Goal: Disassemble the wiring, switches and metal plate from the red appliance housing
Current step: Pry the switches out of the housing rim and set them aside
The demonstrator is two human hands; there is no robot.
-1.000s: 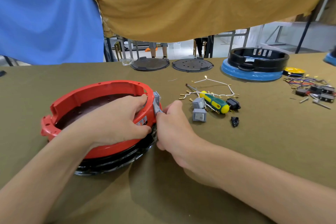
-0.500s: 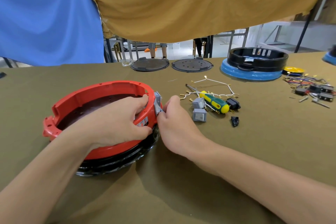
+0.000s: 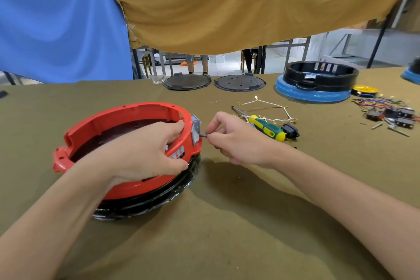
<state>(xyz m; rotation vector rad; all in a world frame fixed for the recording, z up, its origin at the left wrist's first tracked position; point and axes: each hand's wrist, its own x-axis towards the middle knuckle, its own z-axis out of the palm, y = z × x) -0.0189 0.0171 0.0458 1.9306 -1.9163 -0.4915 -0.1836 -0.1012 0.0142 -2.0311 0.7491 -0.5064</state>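
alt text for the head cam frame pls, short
A person's left hand grips the rim of a red appliance housing on an olive cloth table, while the right hand pinches a small dark part at a grey switch on the housing's side. A green-and-yellow screwdriver and loose white wires lie beyond.

i am seeing both of my arms coming in from the bottom corners of the frame, and they are showing bare from as far up as the picture reaches down to the wrists; no sleeve edge is appearing anywhere. my left hand is showing up left of centre and my right hand just right of centre, and i am wearing no gloves. my fingers are looking bare, my nails short and plain, as far as i can tell.
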